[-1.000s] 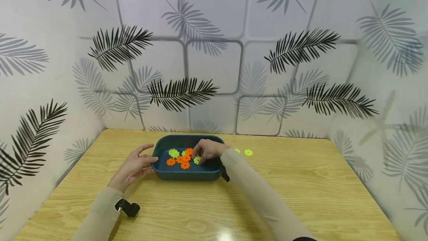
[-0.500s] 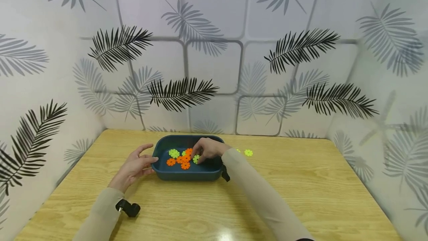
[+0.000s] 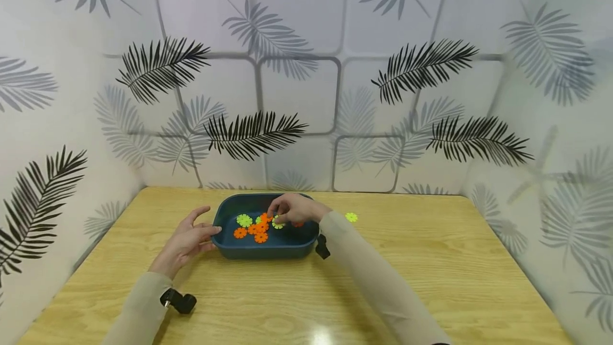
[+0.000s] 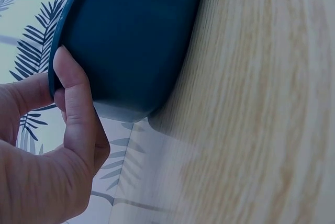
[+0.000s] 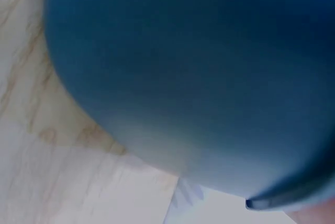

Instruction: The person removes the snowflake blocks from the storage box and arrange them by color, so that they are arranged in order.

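A dark blue plastic basin (image 3: 268, 252) stands on the table with several notched plastic discs in it. Its left rim is pinched by my left hand (image 3: 187, 238), thumb and fingers on either side of the wall, as the left wrist view shows (image 4: 65, 145). Over the right part of the basin, my right hand (image 3: 299, 209) pinches a yellow-green notched disc (image 3: 278, 222). Orange notched discs (image 3: 261, 237) cluster just left of it, near more yellow-green discs (image 3: 244, 221). Another orange disc (image 3: 298, 224) shows beneath the right hand. The right wrist view has only the basin's outer wall (image 5: 183, 77).
One yellow-green disc (image 3: 351, 217) lies on the wooden table (image 3: 268, 302), right of the basin and beyond the right forearm. A leaf-patterned backdrop (image 3: 297, 164) rises behind the table and along both sides.
My right hand has risen slightly with the yellow-green disc, and an orange disc now shows under it. The head view has shifted a little. My left hand stays on the rim.
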A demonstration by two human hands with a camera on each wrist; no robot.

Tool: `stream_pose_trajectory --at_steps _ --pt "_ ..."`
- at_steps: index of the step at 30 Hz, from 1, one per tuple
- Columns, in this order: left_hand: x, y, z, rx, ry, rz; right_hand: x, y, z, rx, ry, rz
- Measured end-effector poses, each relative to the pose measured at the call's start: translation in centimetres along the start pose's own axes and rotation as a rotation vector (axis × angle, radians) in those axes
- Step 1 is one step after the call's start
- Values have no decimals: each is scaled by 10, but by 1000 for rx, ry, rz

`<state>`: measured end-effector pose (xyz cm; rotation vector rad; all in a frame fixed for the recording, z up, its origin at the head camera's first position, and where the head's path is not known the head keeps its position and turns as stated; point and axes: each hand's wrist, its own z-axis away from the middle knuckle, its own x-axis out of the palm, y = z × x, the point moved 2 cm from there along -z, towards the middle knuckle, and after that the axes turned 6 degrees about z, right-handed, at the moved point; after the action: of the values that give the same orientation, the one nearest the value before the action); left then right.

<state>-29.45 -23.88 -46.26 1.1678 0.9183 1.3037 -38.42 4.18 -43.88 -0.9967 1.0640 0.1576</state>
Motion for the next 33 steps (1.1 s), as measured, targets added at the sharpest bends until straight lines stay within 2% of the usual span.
stream_pose_trajectory --at_steps 11,21,33 --pt "0 -1 1 -6 6 11 -11 -2 15 -54 98 -19" --pt "2 2 -3 -6 8 -28 -17 2 30 -36 73 -159" --pt "-1 1 -2 -1 1 -40 -21 7 37 -31 84 -224"
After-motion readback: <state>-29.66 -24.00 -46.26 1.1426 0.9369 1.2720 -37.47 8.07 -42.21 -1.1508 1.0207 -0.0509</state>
